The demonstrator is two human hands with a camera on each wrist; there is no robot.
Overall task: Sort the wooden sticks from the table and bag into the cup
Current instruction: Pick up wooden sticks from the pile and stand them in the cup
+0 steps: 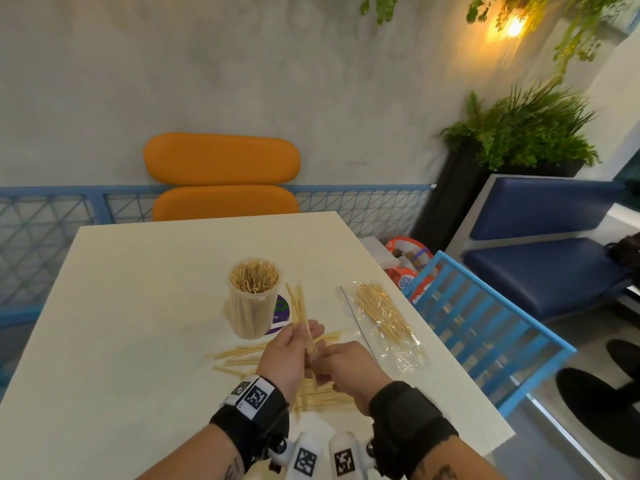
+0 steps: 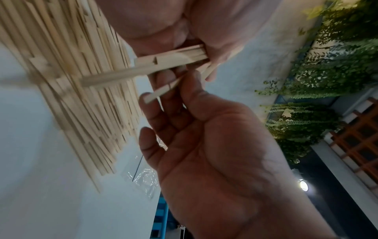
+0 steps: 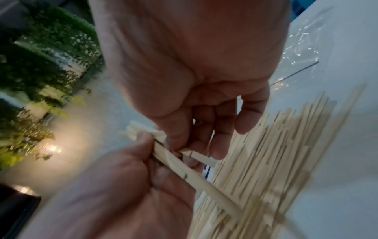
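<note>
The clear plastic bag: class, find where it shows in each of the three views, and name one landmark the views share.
Head view: the plastic bag lies on the table, right of the hands, sticks inside.
Left wrist view: a crinkled piece of it shows low in the centre, by the fingers.
Right wrist view: it lies at upper right, behind the hand.
Shared landmark: the loose pile of sticks on the table.

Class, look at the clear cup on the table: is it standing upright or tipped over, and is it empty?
Upright and not empty. The cup stands on its base on the table, mouth upward, packed with wooden sticks standing on end.
</note>
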